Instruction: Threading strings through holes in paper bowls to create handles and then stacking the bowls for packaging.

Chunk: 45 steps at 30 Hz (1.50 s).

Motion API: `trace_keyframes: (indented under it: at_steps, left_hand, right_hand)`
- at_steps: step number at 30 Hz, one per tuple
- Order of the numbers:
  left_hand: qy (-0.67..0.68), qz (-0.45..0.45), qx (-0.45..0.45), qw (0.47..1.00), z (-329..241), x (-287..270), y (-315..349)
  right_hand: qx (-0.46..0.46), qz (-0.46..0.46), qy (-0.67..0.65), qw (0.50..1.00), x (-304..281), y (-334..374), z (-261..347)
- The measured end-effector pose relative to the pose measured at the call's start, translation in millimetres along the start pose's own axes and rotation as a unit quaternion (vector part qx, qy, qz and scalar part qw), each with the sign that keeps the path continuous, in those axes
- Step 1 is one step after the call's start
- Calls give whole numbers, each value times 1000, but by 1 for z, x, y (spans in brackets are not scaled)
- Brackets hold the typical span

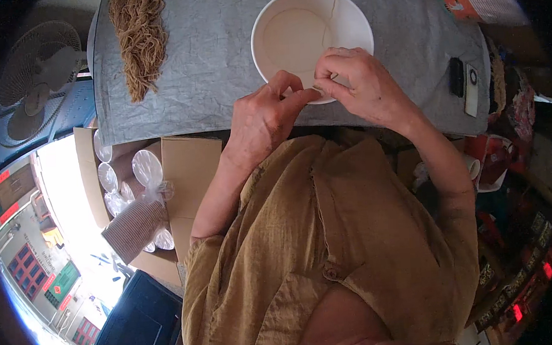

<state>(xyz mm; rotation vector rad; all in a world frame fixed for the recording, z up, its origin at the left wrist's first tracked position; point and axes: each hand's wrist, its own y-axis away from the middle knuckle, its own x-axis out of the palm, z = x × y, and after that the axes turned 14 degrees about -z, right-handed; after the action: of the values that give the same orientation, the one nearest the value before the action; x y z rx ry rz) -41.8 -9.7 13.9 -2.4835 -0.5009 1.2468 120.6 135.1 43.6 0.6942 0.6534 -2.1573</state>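
A round white tub [258, 45] stands at the near edge of the cloth-covered table, its mouth facing up. Over its far rim hangs a thin tan string [333, 7], which runs down inside toward my right hand. My left hand [266, 110] is closed at the near rim, thumb and fingertips pinched together. Facing it, my right hand [357, 84] is closed too, thumb against forefinger, with the string leading to it. The fingertips of both hands almost meet above the rim. What lies between my left fingertips is too small to make out.
A bundle of brown yarn strands [138, 42] lies at the table's far left. On the right are a black object [456, 77] and a white device [471, 90]. A cardboard box [192, 177] with wrapped stacks of paper cups [135, 230] stands lower left. A fan [40, 72] is beyond.
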Motion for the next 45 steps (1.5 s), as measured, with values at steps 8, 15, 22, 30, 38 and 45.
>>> trace_keyframes:
  at_steps: [8,15,22,30,38,45]
  left_hand:
    - [-16,20,3,1000,-3,1,-2]
    - [140,-51,-71,986,-3,4,-11]
    - [332,-48,-279,900,-13,-16,-48]
    - [427,12,-322,845,-30,-13,-59]
    - [436,-21,-313,844,-38,-3,-57]
    - [414,-41,-288,863,-40,-3,-59]
  right_hand:
    - [-2,21,14,1000,0,0,-4]
    - [-100,-166,22,981,-12,-6,8]
    - [-61,-266,18,962,-12,12,30]
    - [-68,-336,44,939,-3,8,25]
    - [-110,-368,43,922,-3,4,14]
    - [-57,-347,-12,936,2,10,7]
